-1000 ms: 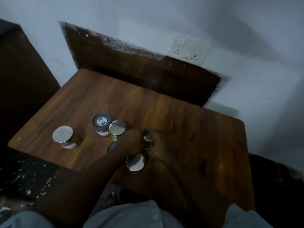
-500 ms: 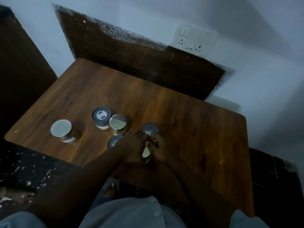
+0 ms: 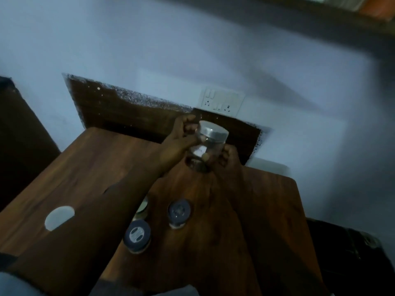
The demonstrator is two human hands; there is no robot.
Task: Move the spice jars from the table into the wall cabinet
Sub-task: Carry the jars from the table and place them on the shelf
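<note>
One clear jar [image 3: 208,144] with a silver lid is being held in the air between both hands, well above the table [image 3: 89,167] and in front of the dark panel on the wall. Left hand [image 3: 181,138] is closing around the jar's upper side near the lid; right hand [image 3: 224,157] is cupping its lower side and base. Both grips are wrapping tight on the glass, likely because the smooth round body needs support from two sides while it is being lifted. The jar is tilting, lid leaning away from the person

Four more jars are standing on the table, all nearer the person than the lifted jar:
- dark-lidded jar [image 3: 179,212], below the lifted jar, standing clear of the arms
- second dark-lidded jar [image 3: 137,236], just beside the left forearm
- pale-lidded jar [image 3: 142,208], mostly hidden behind the left forearm
- white-lidded jar [image 3: 59,217], well apart toward the table's left edge, partly covered by the forearm

Wall socket plate [image 3: 222,101] is sitting on the wall above the lifted jar. A dark band with blurred shapes is running across the top right of the view, high above the jar; it may be the underside of the wall cabinet [image 3: 320,24], though blur is preventing certainty

Judgement: the first carry is under way, and most of the task is remaining
</note>
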